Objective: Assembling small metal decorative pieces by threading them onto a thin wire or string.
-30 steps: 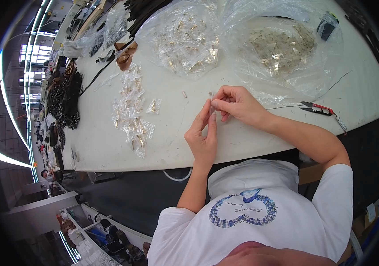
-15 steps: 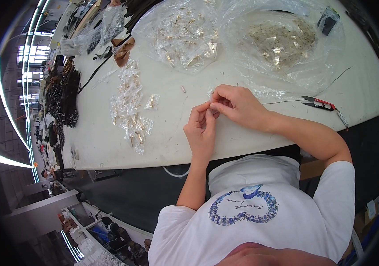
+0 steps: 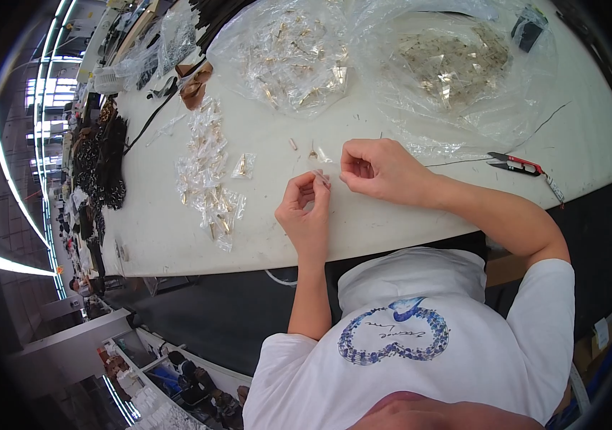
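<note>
My left hand (image 3: 304, 215) is closed in a pinch above the near part of the table, with a small clear plastic bag (image 3: 321, 177) at its fingertips. Just to the right, my right hand (image 3: 384, 172) has its thumb and fingers pressed together; whatever they hold, if anything, is hidden. A gap separates the two hands. Beyond them on the table lie a small gold piece (image 3: 313, 154), a pale shiny piece (image 3: 324, 155) and a tiny pinkish piece (image 3: 293, 144). One filled clear packet (image 3: 243, 165) rests to the left of my left hand.
Small packets with gold pieces (image 3: 209, 172) form a pile at the left. Two large clear bags, one of gold pieces (image 3: 284, 64) and one of flat clear packets (image 3: 456, 64), lie at the back. Red-handled thread snips (image 3: 515, 165) are at the right, near a dark cord (image 3: 456, 163).
My hands were together and have come apart, the left moving left and nearer to me. The gold piece and the pale piece now show on the table beyond them.
</note>
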{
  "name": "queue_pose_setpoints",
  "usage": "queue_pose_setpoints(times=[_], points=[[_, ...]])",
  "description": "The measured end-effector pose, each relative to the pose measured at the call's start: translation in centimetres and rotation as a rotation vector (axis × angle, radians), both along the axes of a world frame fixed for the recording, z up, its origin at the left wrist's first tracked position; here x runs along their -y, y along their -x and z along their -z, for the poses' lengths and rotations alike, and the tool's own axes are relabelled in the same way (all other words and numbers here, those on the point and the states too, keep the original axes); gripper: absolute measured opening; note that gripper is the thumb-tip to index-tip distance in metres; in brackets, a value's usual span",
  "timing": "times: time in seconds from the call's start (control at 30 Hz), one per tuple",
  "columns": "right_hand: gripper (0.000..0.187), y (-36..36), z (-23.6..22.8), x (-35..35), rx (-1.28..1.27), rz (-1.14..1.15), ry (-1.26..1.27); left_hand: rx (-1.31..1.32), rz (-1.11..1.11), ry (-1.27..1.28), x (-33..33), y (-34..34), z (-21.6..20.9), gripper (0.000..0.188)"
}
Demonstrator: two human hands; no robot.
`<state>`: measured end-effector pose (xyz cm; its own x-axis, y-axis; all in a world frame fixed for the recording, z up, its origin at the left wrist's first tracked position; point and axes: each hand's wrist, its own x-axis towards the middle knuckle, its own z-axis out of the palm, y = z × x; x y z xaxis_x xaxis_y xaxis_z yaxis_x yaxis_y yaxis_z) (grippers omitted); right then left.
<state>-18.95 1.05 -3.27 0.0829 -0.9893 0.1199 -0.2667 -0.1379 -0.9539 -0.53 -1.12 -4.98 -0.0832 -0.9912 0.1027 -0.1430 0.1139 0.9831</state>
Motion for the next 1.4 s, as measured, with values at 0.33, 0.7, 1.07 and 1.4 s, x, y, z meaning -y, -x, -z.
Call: queue_pose_setpoints(times=[0.33, 0.7, 1.07, 1.4], points=[[0.015, -0.7, 0.5, -0.6, -0.119, 0.032, 0.217, 0.349, 0.131, 0.279, -1.3, 1.0, -0.4, 0.008], [0.014, -0.7, -0.1, -0.9, -0.053, -0.058, 0.080, 0.289, 0.100, 0.183, -1.3, 1.0, -0.5, 0.004], [0.015, -0.5, 0.4, -0.6, -0.105, -0.006, 0.093, 0.190, 0.094, 0.063, -1.4, 1.0, -0.2, 0.007], [0.016, -0.1, 0.2, -0.4, -0.032, 0.008, 0.018, 0.432, 0.112, 0.321, -1.9, 1.6, -0.7, 0.012]])
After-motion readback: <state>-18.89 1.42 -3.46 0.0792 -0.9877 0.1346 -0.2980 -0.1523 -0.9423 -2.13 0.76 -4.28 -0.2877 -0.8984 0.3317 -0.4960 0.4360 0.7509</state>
